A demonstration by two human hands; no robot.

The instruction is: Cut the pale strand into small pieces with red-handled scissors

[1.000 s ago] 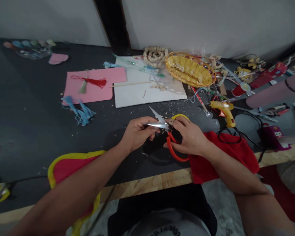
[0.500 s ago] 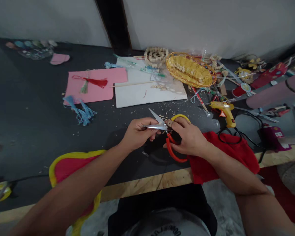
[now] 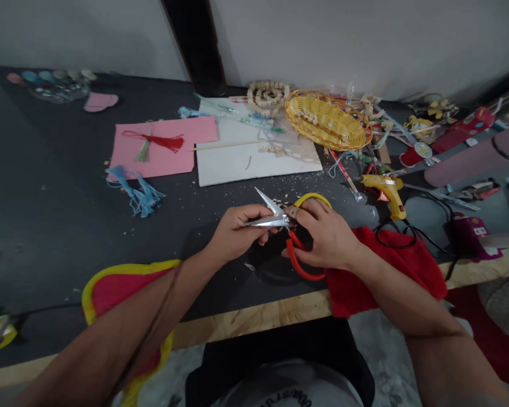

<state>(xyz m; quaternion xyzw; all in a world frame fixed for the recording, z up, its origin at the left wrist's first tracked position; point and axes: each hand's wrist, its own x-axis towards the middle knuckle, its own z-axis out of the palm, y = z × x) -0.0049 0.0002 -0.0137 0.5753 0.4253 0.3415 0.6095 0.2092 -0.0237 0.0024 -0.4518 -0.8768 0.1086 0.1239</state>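
Note:
My right hand (image 3: 328,234) is closed around a pair of scissors (image 3: 275,216) with one red handle and one yellow handle. Their blades are spread apart and point left. Against the blades is my left hand (image 3: 237,229), its thumb and fingers pinched together. Whatever they pinch is too small and too covered to make out. Pale crumbs and chips (image 3: 289,198) lie on the dark table just beyond the blades. Under my right wrist spreads a red cloth (image 3: 390,271).
Ahead lie a white board (image 3: 220,169), pink sheets (image 3: 152,164) with tassels, and a yellow wicker basket (image 3: 328,127). To the right are a yellow glue gun (image 3: 385,192) with its cord, a red thread spool (image 3: 411,155) and a pinkish bottle (image 3: 470,155). A wooden edge (image 3: 258,319) borders the table's front.
Both hands and the scissors hold almost the same pose, blades still apart. The whole view has shifted very slightly.

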